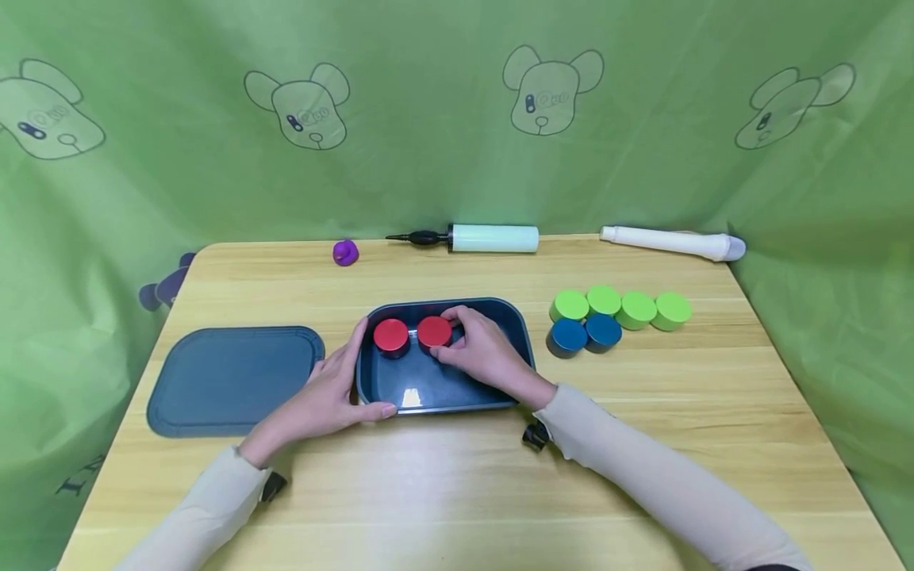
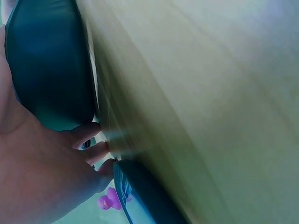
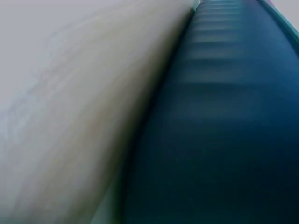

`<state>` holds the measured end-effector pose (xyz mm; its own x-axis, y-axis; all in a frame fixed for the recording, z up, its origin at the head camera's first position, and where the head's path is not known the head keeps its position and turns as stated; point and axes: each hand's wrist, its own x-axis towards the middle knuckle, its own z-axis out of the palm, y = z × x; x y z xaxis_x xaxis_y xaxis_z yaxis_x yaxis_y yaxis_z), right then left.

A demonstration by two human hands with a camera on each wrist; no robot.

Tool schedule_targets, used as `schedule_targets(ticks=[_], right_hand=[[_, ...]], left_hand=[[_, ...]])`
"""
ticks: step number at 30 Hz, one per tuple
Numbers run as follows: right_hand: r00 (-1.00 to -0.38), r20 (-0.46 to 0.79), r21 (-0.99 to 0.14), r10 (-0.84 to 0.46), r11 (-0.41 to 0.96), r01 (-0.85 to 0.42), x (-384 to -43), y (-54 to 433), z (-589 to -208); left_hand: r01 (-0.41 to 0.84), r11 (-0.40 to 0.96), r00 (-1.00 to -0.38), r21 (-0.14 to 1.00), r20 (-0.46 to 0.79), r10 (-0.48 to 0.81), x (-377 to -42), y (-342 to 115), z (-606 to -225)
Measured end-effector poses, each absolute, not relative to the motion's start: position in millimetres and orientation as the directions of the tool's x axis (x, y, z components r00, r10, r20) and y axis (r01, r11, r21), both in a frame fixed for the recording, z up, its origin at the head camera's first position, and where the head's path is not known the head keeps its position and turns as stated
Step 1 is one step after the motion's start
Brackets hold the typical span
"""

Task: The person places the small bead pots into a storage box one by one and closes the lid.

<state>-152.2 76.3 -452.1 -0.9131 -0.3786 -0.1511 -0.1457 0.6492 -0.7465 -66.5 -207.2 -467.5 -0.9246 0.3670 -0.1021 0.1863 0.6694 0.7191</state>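
— Head view: red block (image 1: 432,331) pinched in the right hand (image 1: 489,349), inside the tray (image 1: 443,385), near a second red block (image 1: 391,336)!
— Left hand (image 1: 321,400)?
— Spread around the tray's end. Brace there; set the block level, then release softly.
— Left wrist?
— Tucked between tray and lid (image 2: 147,187).
— Right wrist?
— Tray wall close up; can't tell the pinch.

Table (image 1: 457,492): near edge cut off | tray (image 3: 224,116): blurred, right wrist view | lid (image 1: 236,381): near-right corner behind left hand (image 1: 321,400)
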Motion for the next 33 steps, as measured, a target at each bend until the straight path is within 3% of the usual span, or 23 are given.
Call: schedule_targets(ticks=[13,33], right_hand=[[-0.906,-0.12,-0.82,-0.406,0.555,-0.14,-154,78,-456],[-0.933,0.005,-0.875,-0.36,0.449,-0.178,-147,103,-427]], left_hand=[[0.185,0.672,-0.924,0.717,-0.106,0.368,-66,-209,-467],[0.187,0.681,-0.927,0.708,-0.103,0.362,-65,-209,-468]])
